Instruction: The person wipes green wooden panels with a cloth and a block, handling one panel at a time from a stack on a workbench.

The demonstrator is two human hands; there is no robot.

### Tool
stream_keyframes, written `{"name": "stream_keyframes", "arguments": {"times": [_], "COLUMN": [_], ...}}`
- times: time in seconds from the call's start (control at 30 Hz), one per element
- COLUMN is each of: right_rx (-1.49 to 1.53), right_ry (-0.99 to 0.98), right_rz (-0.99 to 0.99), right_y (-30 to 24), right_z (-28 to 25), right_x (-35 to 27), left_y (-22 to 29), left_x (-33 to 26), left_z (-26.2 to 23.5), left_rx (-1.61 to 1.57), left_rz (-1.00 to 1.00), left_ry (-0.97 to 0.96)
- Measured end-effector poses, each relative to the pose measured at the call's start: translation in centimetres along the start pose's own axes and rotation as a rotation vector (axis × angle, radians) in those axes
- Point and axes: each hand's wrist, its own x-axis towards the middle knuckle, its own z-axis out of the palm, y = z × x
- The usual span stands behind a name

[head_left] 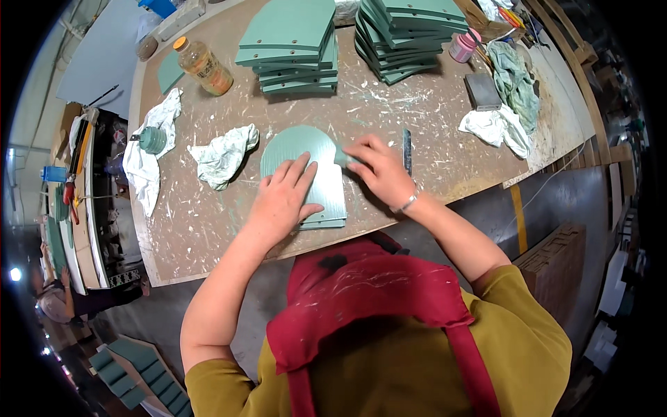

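While left hand (279,199) spreads on panel (328,187), right hand (379,171): grip unclear; workshop tabletop (191,243) paint-scuffed.

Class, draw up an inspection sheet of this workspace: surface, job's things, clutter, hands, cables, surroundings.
Surface: brown tabletop, marked with pale streaks and spots.
Job's things: rounded green panel near the front edge; left stack and right stack of green panels behind.
Clutter: orange-capped bottle, crumpled white cloth, pink jar, gray block.
Hands: left hand spread on the panel; right hand at its right edge, grip unclear.
Cables: thin pale line at right; cable or string, cannot tell.
Surroundings: yellow floor stripe; another person far left.
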Motion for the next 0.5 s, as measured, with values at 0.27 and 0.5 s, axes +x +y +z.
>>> {"name": "stream_keyframes", "arguments": {"times": [0.27, 0.5], "right_rx": [0.099, 0.050], "right_ry": [0.007, -0.132], "right_rz": [0.000, -0.086], "right_y": [-1.5, -1.3], "right_z": [-1.2, -0.6], "right_x": [-0.1, -3.8], "left_y": [-0.1, 0.0], "left_x": [-0.2, -0.5], "left_z": [0.5, 0.5], "left_rx": [-0.003, 0.006], "left_rz": [-0.011, -0.012], "left_ry": [-0.005, 0.008]}}
